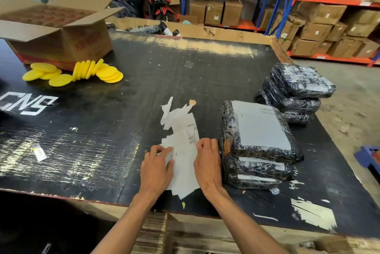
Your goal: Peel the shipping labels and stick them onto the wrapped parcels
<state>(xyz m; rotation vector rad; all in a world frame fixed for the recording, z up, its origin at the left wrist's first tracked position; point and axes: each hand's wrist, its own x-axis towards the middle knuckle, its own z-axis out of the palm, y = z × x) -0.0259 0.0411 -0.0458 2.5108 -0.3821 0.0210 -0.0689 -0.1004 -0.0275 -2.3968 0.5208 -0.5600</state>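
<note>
A loose pile of white shipping labels [183, 146] lies on the black table [102, 130] near its front edge. My left hand [157, 168] rests on the pile's left side, fingers pinching a label edge. My right hand [207, 161] presses on the pile's right edge with curled fingers. Just right of my right hand stands a stack of black wrapped parcels [242, 150]; the top one carries a white label [261, 126]. A second stack of black parcels [298, 91] sits farther back right.
Several yellow foam discs [82, 71] lie at the back left beside an open cardboard box [61, 35]. Torn backing scraps [312, 212] sit at the table's front right corner. Shelves with cartons stand behind, and a blue crate edge [370, 157] shows at the right.
</note>
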